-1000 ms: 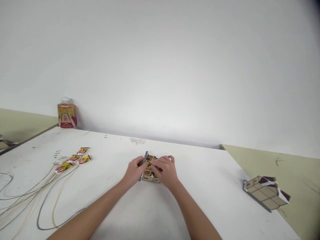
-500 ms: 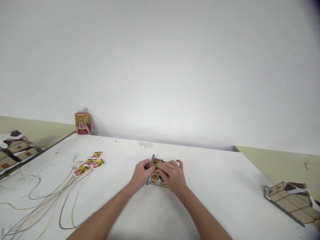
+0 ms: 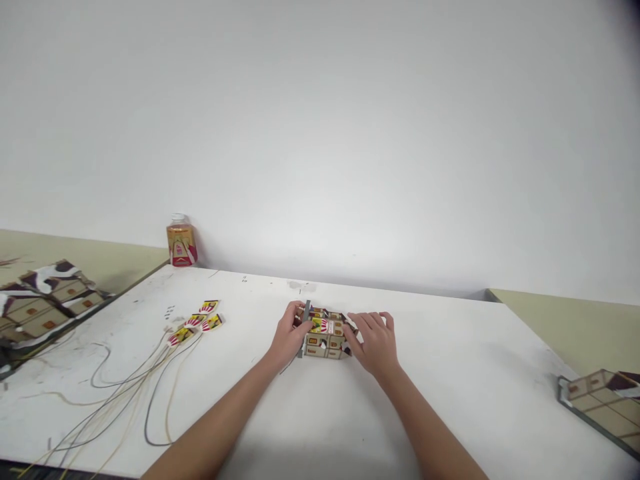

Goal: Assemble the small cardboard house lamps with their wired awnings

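A small model house (image 3: 327, 347) with cream walls and printed windows lies on its side in front of me, its grey base (image 3: 301, 348) facing left. A yellow, red-and-white striped piece (image 3: 320, 325) sits on its front wall. My left hand (image 3: 289, 335) grips the house at the base end, its thumb reaching onto the front beside the striped piece. At the roof end, my right hand (image 3: 374, 339) has its fingers extended and apart, with thumb and fingertips close to the roof. I cannot tell whether they touch it.
Several similar striped pieces (image 3: 211, 323) with long wires (image 3: 150, 407) lie on the white table (image 3: 260, 427) to the left. A jar (image 3: 182, 243) stands at the back left. More model houses stand on the left (image 3: 70, 297) and right (image 3: 607, 403).
My right hand has moved right, off the front wall, and its fingers have opened, uncovering the striped piece. My left hand still holds the house. The whole view has shifted slightly.
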Demonstrator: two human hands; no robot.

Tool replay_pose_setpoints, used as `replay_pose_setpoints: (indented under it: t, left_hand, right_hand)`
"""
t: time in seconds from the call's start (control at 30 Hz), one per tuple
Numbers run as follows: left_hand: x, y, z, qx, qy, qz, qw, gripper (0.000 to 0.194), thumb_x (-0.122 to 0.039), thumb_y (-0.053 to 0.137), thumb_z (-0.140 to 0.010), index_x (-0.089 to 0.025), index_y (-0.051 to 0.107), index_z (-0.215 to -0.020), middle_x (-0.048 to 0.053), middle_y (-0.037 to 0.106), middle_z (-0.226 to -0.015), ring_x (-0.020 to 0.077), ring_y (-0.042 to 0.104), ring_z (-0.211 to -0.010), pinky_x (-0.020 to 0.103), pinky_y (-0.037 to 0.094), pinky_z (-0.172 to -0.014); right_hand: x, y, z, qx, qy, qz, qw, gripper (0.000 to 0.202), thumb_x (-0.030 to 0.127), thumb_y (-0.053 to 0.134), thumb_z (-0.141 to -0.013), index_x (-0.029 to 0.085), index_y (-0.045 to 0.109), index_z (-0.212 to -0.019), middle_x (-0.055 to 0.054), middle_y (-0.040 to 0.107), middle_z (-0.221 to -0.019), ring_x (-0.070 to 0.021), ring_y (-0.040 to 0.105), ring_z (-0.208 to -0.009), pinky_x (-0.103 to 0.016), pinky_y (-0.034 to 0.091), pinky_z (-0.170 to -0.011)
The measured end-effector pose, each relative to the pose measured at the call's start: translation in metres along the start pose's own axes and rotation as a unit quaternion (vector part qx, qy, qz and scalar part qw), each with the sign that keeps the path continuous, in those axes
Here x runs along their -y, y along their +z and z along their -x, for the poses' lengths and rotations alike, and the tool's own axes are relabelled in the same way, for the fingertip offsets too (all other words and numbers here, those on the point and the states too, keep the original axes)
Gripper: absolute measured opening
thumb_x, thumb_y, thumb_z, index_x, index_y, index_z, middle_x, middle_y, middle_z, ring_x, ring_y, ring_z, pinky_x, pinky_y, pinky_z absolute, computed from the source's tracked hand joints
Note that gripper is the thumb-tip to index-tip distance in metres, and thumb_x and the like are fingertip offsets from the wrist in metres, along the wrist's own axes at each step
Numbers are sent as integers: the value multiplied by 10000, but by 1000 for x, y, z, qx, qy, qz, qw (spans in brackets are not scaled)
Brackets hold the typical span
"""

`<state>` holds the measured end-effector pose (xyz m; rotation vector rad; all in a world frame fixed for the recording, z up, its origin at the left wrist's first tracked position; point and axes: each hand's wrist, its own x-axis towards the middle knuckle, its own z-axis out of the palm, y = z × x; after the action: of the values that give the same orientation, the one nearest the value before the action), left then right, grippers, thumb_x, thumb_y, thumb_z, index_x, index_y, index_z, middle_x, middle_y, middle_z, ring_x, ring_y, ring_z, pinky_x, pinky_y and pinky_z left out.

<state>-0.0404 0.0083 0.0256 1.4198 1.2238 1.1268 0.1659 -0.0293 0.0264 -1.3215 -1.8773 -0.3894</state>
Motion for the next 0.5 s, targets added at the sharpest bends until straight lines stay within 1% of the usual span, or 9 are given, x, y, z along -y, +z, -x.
replay_pose_setpoints:
  t: [0.1, 0.23, 0.3, 0.43, 0.5]
  left_hand:
    - [2, -1, -3, -26, -3, 10, 1000, 384, -308, 566, -718, -240, 462, -1081, 2, 559, -943, 152, 552, -762, 271, 453, -690]
    - [1, -2, -3, -27, -5, 23, 999, 373, -305, 559, -725, -239, 469, -1081, 10, 548, -992, 162, 561, -799, 295, 470, -725]
    - [0, -4, -3, -28, -2, 21, 999, 382, -299, 559, -726, -238, 461, -1091, 14, 537, -1003, 162, 557, -803, 296, 469, -722]
    - [0, -7, -4, -56, 25, -26, 998, 446, -290, 592, -708, -241, 443, -1125, 4, 504, -959, 144, 521, -754, 278, 440, -681]
    - [0, -8, -5, -76, 47, -40, 995, 380, -317, 593, -726, -227, 468, -1073, -4, 490, -913, 131, 493, -728, 271, 418, -683]
  right_hand:
    - [-2, 3, 1, 10, 8, 10, 1000, 156, 314, 536, -905, 212, 651, -934, -20, 689, -844, -161, 578, -792, -356, 264, -905]
    - [-2, 5, 1, 28, 8, 17, 999, 140, 269, 519, -901, 215, 647, -917, -11, 682, -845, -151, 564, -782, -351, 253, -896]
    - [-3, 5, 1, 34, 12, 21, 999, 143, 236, 506, -891, 215, 645, -921, -12, 679, -851, -153, 560, -783, -353, 247, -895]
    - [-6, 4, 1, 48, 24, 39, 998, 142, 195, 502, -864, 213, 639, -898, -13, 671, -835, -153, 554, -763, -360, 236, -891]
    - [-7, 3, 1, 63, 20, 45, 997, 143, 178, 491, -866, 213, 630, -856, -5, 663, -803, -146, 549, -735, -363, 230, -895]
